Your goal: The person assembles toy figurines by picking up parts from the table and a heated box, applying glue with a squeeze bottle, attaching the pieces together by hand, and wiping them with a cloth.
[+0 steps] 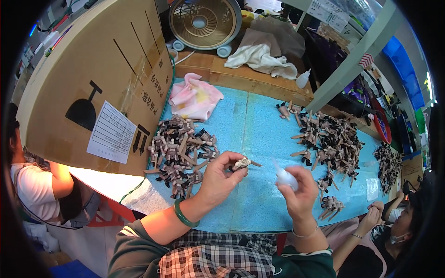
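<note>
Head view, clock positions about its centre: a speckled blue tabletop, blocked at ten o'clock by a tall brown cardboard box; beyond it, at twelve, a round beige fan. Tan-and-black figures form a broad right heap at three and a smaller left heap at nine. At eleven lies a crumpled pink-and-white cloth. Right hand, at four, closes round a translucent white squeeze bottle, nozzle toward eleven; left hand, at six, pinches one small pale figure, apart from the nozzle.
</note>
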Action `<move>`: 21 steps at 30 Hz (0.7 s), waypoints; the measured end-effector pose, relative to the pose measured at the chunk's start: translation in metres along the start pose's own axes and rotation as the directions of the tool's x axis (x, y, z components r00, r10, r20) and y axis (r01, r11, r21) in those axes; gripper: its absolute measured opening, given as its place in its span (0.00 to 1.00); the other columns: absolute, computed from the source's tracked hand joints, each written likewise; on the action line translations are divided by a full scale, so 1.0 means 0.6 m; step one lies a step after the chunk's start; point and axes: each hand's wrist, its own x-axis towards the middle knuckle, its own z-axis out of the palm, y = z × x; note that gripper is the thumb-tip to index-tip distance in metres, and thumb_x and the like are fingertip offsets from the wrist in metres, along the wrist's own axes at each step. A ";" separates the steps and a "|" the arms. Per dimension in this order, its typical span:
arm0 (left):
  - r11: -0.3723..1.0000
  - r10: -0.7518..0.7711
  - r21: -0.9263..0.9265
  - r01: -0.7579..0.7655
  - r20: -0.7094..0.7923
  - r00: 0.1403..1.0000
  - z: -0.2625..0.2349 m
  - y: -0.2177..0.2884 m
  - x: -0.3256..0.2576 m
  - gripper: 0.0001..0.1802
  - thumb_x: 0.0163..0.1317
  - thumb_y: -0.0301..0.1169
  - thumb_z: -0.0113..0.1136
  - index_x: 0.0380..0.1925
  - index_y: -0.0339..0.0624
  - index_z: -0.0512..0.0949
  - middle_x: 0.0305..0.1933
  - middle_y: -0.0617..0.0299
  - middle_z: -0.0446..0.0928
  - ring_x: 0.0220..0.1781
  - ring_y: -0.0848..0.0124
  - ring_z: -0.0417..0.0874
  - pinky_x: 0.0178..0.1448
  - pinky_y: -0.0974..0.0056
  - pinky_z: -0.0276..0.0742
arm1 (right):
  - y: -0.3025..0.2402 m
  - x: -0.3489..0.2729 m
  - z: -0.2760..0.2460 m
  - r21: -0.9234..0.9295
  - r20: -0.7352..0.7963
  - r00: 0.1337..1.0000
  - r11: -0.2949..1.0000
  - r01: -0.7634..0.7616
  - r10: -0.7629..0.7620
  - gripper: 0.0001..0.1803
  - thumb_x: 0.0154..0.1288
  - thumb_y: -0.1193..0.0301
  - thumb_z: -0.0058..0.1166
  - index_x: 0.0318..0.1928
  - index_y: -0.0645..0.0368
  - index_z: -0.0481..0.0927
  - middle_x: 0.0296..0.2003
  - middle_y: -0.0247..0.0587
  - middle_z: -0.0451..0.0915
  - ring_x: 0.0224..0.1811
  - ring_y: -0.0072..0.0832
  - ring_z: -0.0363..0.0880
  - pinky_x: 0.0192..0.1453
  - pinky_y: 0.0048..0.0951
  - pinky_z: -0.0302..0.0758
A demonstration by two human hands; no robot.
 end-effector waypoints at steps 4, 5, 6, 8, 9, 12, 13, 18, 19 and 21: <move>0.999 0.035 0.026 -0.034 -0.033 0.999 0.005 -0.012 0.002 0.13 0.57 0.17 0.58 0.42 0.36 0.71 0.41 0.65 0.73 0.44 0.79 0.75 0.44 0.74 0.77 | -0.009 -0.010 -0.013 -0.117 -0.043 0.976 0.972 0.206 -0.212 0.16 0.51 0.77 0.63 0.41 0.65 0.77 0.35 0.47 0.77 0.33 0.32 0.78 0.35 0.24 0.73; 0.998 0.044 0.046 -0.043 -0.027 0.999 0.004 -0.016 0.003 0.13 0.57 0.17 0.58 0.42 0.36 0.71 0.41 0.64 0.73 0.44 0.79 0.75 0.45 0.74 0.77 | -0.009 -0.015 -0.011 -0.183 -0.072 0.972 0.961 0.209 -0.226 0.17 0.50 0.77 0.64 0.41 0.65 0.77 0.34 0.46 0.78 0.31 0.32 0.77 0.35 0.24 0.73; 0.996 0.054 0.067 -0.052 -0.020 0.998 0.003 -0.020 0.004 0.14 0.57 0.16 0.58 0.43 0.36 0.71 0.42 0.64 0.73 0.44 0.78 0.75 0.45 0.74 0.78 | -0.007 -0.018 -0.011 -0.249 -0.100 0.965 0.946 0.210 -0.241 0.17 0.49 0.76 0.65 0.41 0.64 0.77 0.33 0.45 0.78 0.30 0.33 0.77 0.34 0.25 0.73; 0.994 0.037 0.106 -0.035 -0.010 0.999 0.004 -0.021 0.005 0.14 0.57 0.16 0.57 0.43 0.36 0.70 0.43 0.63 0.73 0.45 0.78 0.75 0.46 0.74 0.78 | 0.001 -0.024 -0.013 -0.248 -0.103 0.955 0.937 0.245 -0.277 0.18 0.48 0.77 0.66 0.41 0.63 0.76 0.33 0.45 0.78 0.29 0.33 0.77 0.32 0.25 0.73; 0.990 0.027 0.137 -0.027 0.000 1.000 0.004 -0.021 0.005 0.14 0.56 0.16 0.57 0.43 0.37 0.70 0.44 0.62 0.74 0.45 0.78 0.75 0.46 0.74 0.78 | 0.004 -0.026 -0.013 -0.254 -0.100 0.942 0.923 0.288 -0.321 0.19 0.47 0.77 0.67 0.42 0.63 0.76 0.33 0.45 0.78 0.29 0.33 0.77 0.30 0.26 0.73; 0.985 0.040 0.165 -0.041 0.012 0.999 0.006 -0.019 0.004 0.14 0.57 0.15 0.57 0.42 0.37 0.70 0.46 0.60 0.74 0.47 0.77 0.75 0.47 0.74 0.79 | 0.011 -0.033 -0.011 -0.204 -0.108 0.917 0.911 0.358 -0.385 0.21 0.45 0.77 0.69 0.41 0.61 0.76 0.33 0.45 0.78 0.27 0.32 0.77 0.26 0.25 0.73; 0.985 0.037 0.167 -0.038 0.010 0.999 0.006 -0.020 0.005 0.14 0.57 0.15 0.57 0.42 0.37 0.70 0.46 0.60 0.74 0.47 0.77 0.75 0.47 0.74 0.79 | 0.012 -0.034 -0.010 -0.202 -0.109 0.918 0.913 0.356 -0.382 0.21 0.45 0.77 0.69 0.41 0.61 0.76 0.33 0.45 0.78 0.27 0.32 0.77 0.26 0.25 0.73; 0.981 0.042 0.188 -0.042 0.005 0.999 0.008 -0.018 0.003 0.16 0.56 0.12 0.55 0.44 0.35 0.69 0.49 0.54 0.74 0.49 0.73 0.76 0.53 0.68 0.77 | 0.011 -0.042 -0.010 -0.339 0.017 0.877 0.822 0.457 -0.480 0.22 0.43 0.76 0.70 0.42 0.60 0.77 0.32 0.42 0.77 0.23 0.29 0.76 0.21 0.22 0.70; 0.982 0.042 0.186 -0.042 0.003 0.999 0.009 -0.018 0.003 0.16 0.56 0.12 0.55 0.44 0.35 0.69 0.49 0.54 0.74 0.49 0.73 0.76 0.53 0.68 0.77 | 0.010 -0.043 -0.009 -0.339 0.019 0.877 0.822 0.457 -0.480 0.22 0.43 0.76 0.70 0.42 0.60 0.77 0.32 0.42 0.77 0.23 0.29 0.76 0.21 0.22 0.70; 0.984 0.025 0.176 -0.025 0.002 1.000 0.009 -0.017 0.002 0.16 0.56 0.12 0.54 0.44 0.35 0.69 0.50 0.54 0.73 0.50 0.73 0.75 0.54 0.68 0.76 | 0.008 -0.045 -0.005 -0.378 0.032 0.885 0.814 0.441 -0.465 0.18 0.50 0.73 0.67 0.41 0.61 0.76 0.30 0.42 0.75 0.24 0.28 0.72 0.24 0.24 0.69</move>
